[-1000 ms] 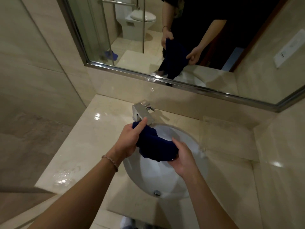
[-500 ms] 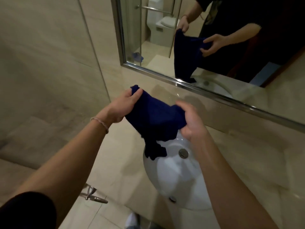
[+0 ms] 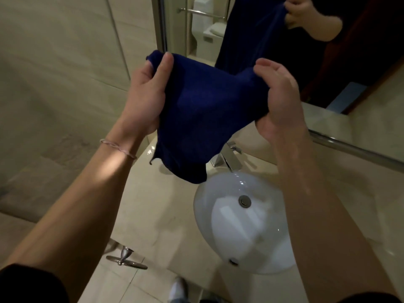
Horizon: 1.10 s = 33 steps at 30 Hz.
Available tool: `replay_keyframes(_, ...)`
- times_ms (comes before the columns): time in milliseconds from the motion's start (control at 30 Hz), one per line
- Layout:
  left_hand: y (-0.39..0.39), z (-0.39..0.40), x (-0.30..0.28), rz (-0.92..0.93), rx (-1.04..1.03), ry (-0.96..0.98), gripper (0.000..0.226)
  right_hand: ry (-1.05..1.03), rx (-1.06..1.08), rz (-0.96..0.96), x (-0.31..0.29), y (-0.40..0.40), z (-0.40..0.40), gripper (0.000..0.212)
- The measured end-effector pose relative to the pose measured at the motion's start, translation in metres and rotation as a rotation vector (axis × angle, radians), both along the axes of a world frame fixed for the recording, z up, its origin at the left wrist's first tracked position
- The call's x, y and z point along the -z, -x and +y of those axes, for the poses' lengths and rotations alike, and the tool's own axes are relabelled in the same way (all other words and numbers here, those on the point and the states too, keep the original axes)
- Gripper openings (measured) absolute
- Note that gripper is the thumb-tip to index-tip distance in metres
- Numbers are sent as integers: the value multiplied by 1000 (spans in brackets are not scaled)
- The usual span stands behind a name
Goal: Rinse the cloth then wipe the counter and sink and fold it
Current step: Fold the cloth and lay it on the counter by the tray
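A dark blue cloth (image 3: 196, 110) hangs in the air above the beige stone counter (image 3: 153, 206) and the left rim of the white oval sink (image 3: 251, 226). My left hand (image 3: 144, 95) grips its left upper edge, thumb on the front. My right hand (image 3: 279, 99) grips the right upper corner with curled fingers. The cloth is spread between both hands and its lower end droops toward the chrome faucet (image 3: 229, 158). The sink drain (image 3: 244, 201) shows in the basin.
A large mirror (image 3: 273, 40) with a metal frame stands behind the counter and reflects my hands, the cloth and a toilet. A tiled wall (image 3: 54, 73) closes the left side. A chrome towel ring (image 3: 125, 259) hangs below the counter's front edge.
Both hands have lifted the cloth from down in the sink to well above the counter. The bunched cloth has been pulled open between them.
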<state>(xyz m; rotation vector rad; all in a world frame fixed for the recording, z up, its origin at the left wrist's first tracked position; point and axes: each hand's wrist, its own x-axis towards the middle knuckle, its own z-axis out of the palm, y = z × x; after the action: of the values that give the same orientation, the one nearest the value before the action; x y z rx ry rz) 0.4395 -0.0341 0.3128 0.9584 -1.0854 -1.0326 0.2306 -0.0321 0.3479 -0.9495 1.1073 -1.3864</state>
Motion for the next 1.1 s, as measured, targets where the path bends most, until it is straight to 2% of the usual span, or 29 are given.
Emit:
replay_keyframes(200,46,8,-3,11,117,-14,31,13,166,19,5,47,28,13)
replay_keyframes(367,118,25,1,35,269,-84,29,-42,366,50,16,105,81,9)
replay_keyframes(500,177,46,8,-22,401,-102,29,-67,546,66,18,157,134,9)
replay_keyframes(633,238,66,-1,18,528,-114,26,6,677,108,0,212,174,15)
replay_keyframes(800,318,91,-44,55,692,-58,27,118,809,242,-41,284,207,20)
replay_keyframes(967,378,126,-59,65,753,0,26,165,900,300,-53,342,248,21)
replay_keyframes(1100,404,152,-10,67,700,-213,27,-3,932,419,0,358,273,20)
